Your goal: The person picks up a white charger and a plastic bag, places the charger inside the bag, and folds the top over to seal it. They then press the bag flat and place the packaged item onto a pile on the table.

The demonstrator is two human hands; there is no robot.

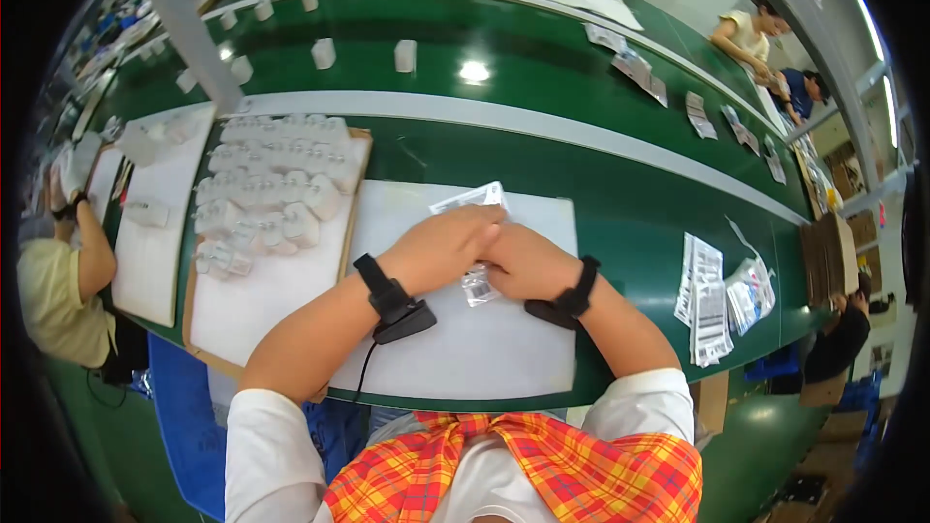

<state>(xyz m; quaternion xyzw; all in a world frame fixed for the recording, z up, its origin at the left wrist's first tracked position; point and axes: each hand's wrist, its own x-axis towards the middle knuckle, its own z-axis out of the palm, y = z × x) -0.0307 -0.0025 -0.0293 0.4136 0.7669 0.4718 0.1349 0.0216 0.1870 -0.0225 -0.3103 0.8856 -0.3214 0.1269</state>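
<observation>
Over the white work mat [426,358], my left hand [438,244] and my right hand [528,260] meet, with the left fingers lapping over the right ones. Both are closed around a small clear plastic pouch [478,289]. Its printed white end [475,199] sticks out beyond my fingers on the far side, and its clear end shows on the near side. My fingertips and whatever the pouch contains are hidden. Each wrist wears a black strap with a small dark device on it.
A board [262,315] at left carries rows of translucent white bottle-like containers [266,184]. Flat printed pouches [705,300] lie at right. Beyond a metal rail [465,114], a green belt [542,58] carries containers and pouches. Co-workers sit left and across.
</observation>
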